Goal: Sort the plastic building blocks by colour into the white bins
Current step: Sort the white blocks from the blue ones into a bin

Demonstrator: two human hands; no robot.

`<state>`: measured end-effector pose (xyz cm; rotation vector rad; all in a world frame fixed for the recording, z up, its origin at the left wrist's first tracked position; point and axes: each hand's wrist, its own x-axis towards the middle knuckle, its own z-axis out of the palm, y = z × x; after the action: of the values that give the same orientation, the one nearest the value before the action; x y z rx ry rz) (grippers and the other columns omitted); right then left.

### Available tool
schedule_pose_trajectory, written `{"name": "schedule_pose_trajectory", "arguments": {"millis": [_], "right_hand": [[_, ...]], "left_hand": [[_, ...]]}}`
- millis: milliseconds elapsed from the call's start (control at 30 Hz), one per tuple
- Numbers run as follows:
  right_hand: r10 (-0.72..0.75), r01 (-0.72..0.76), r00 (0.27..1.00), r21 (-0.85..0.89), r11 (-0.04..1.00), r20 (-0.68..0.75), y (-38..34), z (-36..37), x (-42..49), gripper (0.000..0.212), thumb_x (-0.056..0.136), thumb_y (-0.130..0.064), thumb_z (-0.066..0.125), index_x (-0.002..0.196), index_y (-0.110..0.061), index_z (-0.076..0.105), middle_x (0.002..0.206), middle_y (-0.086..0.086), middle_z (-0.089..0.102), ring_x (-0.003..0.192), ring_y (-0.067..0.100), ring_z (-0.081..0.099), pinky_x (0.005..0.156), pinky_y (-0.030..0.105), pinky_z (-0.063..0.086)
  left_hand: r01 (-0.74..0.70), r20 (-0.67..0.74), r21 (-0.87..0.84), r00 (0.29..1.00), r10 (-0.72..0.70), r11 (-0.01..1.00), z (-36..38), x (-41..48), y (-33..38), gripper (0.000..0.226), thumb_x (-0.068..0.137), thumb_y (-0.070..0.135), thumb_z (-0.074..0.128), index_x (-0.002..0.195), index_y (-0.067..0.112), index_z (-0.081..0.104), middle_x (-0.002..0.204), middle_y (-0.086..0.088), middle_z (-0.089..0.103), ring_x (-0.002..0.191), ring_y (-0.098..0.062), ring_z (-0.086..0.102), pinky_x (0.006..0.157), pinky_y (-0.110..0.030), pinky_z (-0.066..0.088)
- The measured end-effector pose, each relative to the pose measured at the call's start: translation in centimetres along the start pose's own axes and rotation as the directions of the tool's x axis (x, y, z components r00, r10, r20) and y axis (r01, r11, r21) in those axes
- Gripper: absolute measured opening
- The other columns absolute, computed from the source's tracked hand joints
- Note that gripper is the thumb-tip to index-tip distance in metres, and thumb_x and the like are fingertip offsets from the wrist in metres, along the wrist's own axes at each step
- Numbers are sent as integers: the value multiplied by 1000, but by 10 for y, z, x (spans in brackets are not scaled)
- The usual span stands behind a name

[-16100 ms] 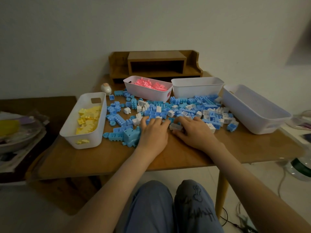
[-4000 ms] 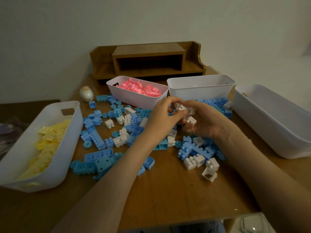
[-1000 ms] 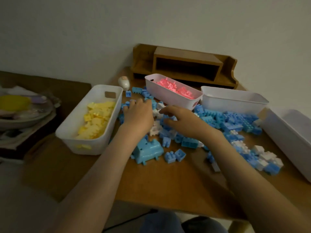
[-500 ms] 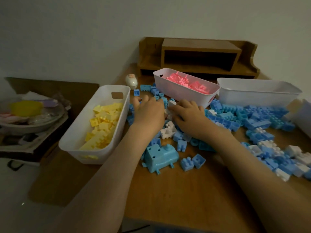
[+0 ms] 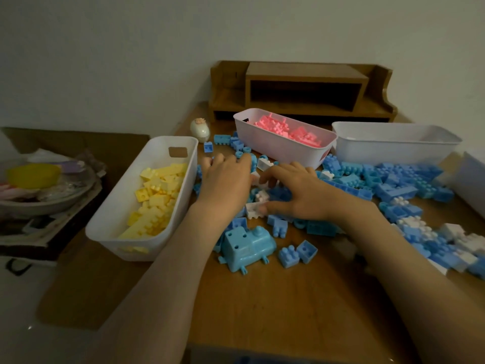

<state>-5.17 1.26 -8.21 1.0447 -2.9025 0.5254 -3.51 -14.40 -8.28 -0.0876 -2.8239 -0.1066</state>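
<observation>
Left grip (image 5: 225, 179) flat open, can't tell right grip (image 5: 296, 191) hold; we might scoop blues (image 5: 281, 193) in with whites (image 5: 253, 210).

1. Blue blocks (image 5: 391, 185) lie loose across the bench, with white blocks (image 5: 409, 222) mixed among them.
2. Yellow blocks (image 5: 157, 195) are heaped in the left bin (image 5: 123, 187).
3. Pink blocks (image 5: 286, 131) fill the middle bin (image 5: 275, 151).
4. The right bin (image 5: 388, 151) stands beside it, its contents hidden.

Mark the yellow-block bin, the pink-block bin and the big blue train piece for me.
yellow-block bin (image 5: 123, 190): head view, left inner wall.
pink-block bin (image 5: 283, 151): head view, near outer wall.
blue train piece (image 5: 246, 245): head view, top of its body.
</observation>
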Motion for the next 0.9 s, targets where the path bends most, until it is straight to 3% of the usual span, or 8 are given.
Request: {"name": "schedule_pose_trajectory", "arguments": {"millis": [100,233,433,533,667,800,900], "right_hand": [[-49,48,999,23,999,10,-3,-2,-2,25,83,-45,63,102,-35,50,105,-11,46,103,9,36,91,31,24],[-103,103,993,5,995,50,-8,0,-3,24,89,-28,57,111,-37,56,108,-11,45,102,9,33,92,33,24],[-21,19,997,24,1000,72,-6,-2,-1,18,87,-45,56,101,-34,60,105,-7,56,102,11,40,96,36,28],[14,-12,999,-43,999,41,-3,-3,0,19,88,-46,55,99,-31,60,100,-5,57,98,11,40,91,33,29],[56,-71,995,-177,982,-87,0,-5,2,14,92,-34,53,102,-27,61,90,-9,44,97,13,38,80,29,22],[110,-144,971,-154,978,-213,3,-5,1,19,94,-22,49,110,-26,59,107,-3,48,110,19,39,85,32,24],[147,-170,981,-190,967,-127,6,-3,1,29,97,-23,43,123,-30,53,123,-3,48,115,20,37,94,36,25]], "left_hand": [[5,45,0,999,-5,1000,1,-1,-3,33,100,19,37,132,23,40,132,-12,43,124,-33,34,100,-44,28],[42,141,-150,990,-21,988,-2,-2,-2,38,99,16,37,136,23,39,130,-15,31,125,-33,28,102,-41,31],[12,133,-175,991,12,985,6,-1,-4,30,102,18,32,130,21,42,123,-14,28,120,-31,28,94,-35,32],[18,125,-178,992,4,984,8,1,-4,28,103,28,33,127,20,44,124,-14,29,122,-30,28,94,-35,32],[53,98,-196,995,-34,979,8,3,-5,19,101,29,40,111,16,49,120,-12,31,116,-28,32,86,-32,31],[30,71,-188,997,-17,982,10,3,-5,21,100,31,41,112,16,50,120,-12,32,116,-27,33,85,-31,31],[3,96,-175,995,14,985,11,3,-4,26,100,31,41,121,19,50,123,-12,30,120,-29,29,91,-34,32]]}}
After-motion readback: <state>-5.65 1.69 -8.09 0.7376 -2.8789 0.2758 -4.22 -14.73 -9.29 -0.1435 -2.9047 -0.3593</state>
